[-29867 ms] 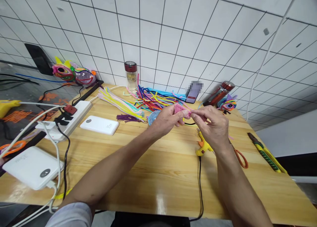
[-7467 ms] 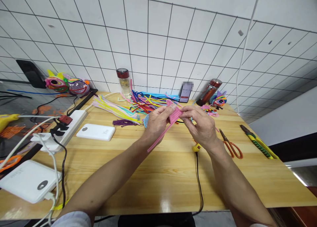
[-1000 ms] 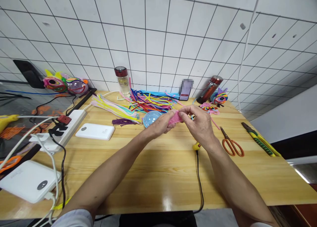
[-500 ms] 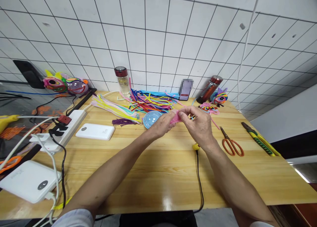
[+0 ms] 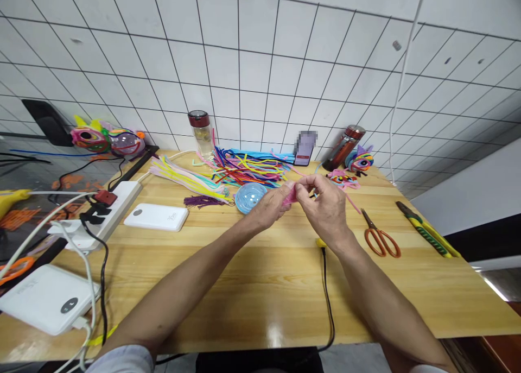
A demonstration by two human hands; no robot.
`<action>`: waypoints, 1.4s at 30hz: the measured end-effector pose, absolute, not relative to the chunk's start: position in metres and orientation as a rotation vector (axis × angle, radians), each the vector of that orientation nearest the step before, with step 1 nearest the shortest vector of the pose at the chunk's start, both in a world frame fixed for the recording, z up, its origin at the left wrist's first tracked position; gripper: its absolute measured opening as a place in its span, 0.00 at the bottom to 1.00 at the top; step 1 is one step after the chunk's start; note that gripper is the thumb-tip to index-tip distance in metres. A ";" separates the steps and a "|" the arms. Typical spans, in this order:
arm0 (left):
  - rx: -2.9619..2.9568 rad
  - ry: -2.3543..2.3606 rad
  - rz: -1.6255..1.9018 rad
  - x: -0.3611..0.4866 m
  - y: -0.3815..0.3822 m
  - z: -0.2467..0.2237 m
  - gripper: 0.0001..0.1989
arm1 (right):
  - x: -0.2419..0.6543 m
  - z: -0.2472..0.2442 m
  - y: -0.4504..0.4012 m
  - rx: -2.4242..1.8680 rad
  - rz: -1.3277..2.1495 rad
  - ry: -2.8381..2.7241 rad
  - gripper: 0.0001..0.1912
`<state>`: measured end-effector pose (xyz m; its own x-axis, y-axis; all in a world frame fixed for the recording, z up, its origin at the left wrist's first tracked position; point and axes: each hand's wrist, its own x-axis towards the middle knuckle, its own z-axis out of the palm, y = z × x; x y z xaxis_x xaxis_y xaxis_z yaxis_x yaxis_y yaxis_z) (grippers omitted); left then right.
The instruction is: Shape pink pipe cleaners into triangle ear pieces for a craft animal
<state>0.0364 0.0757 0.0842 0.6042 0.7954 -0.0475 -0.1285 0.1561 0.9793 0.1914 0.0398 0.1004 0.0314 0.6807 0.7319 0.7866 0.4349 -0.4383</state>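
Over the middle of the table, my left hand (image 5: 272, 206) pinches a small pink piece (image 5: 290, 197) that looks like worked pipe cleaner. My right hand (image 5: 326, 207) meets it from the other side, thumb and forefinger closed on the piece's right edge. Fingers cover much of the pink piece, so its full shape is hidden. Just left of my left hand sits a blue, ringed bowl (image 5: 250, 197). A pile of coloured pipe cleaners (image 5: 248, 166) lies behind the hands, and a paler bundle (image 5: 187, 177) is left of it.
Orange-handled scissors (image 5: 381, 238) and green-yellow pliers (image 5: 429, 232) lie to the right. A yellow-tipped tool (image 5: 321, 243) trails a black cord under my right wrist. Behind stand a phone (image 5: 305, 149), a red flask (image 5: 344, 147) and a glass bottle (image 5: 201, 134). Power banks (image 5: 157, 217) and a power strip (image 5: 118, 210) occupy the left.
My fingers have shifted slightly on the pink piece, and less of it shows between the hands. The things on the table stay in place.
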 end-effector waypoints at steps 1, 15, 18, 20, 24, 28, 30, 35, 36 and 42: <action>1.273 0.642 0.754 0.037 0.076 0.084 0.28 | 0.191 0.099 0.040 -1.288 -0.158 -1.693 0.07; 1.304 0.542 0.796 0.040 0.076 0.077 0.31 | 0.187 0.092 0.039 -1.258 -0.248 -1.710 0.08; 1.297 0.534 0.800 0.040 0.076 0.076 0.30 | 0.186 0.092 0.038 -1.260 -0.249 -1.706 0.08; 1.292 0.522 0.806 0.040 0.076 0.075 0.30 | 0.186 0.093 0.038 -1.267 -0.232 -1.700 0.08; 1.205 0.526 0.845 0.042 0.075 0.074 0.32 | 0.188 0.095 0.038 -1.235 -0.186 -1.680 0.06; 1.060 0.549 0.867 0.043 0.074 0.078 0.31 | 0.194 0.102 0.039 -1.216 -0.108 -1.662 0.04; 0.986 0.568 0.853 0.042 0.074 0.082 0.32 | 0.199 0.107 0.039 -1.215 -0.078 -1.640 0.05; 0.868 0.584 0.834 0.035 0.076 0.097 0.34 | 0.209 0.119 0.036 -1.284 0.069 -1.655 0.08; 0.858 0.583 0.839 0.034 0.077 0.100 0.34 | 0.210 0.120 0.035 -1.304 0.126 -1.674 0.10; 0.882 0.603 0.858 0.030 0.080 0.105 0.36 | 0.207 0.119 0.035 -1.371 0.265 -1.771 0.09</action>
<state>0.0304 0.0803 0.1049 0.5312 0.8402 -0.1090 -0.3866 0.3548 0.8513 0.2074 0.0354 0.1186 -0.0291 0.8703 0.4917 0.6883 0.3741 -0.6215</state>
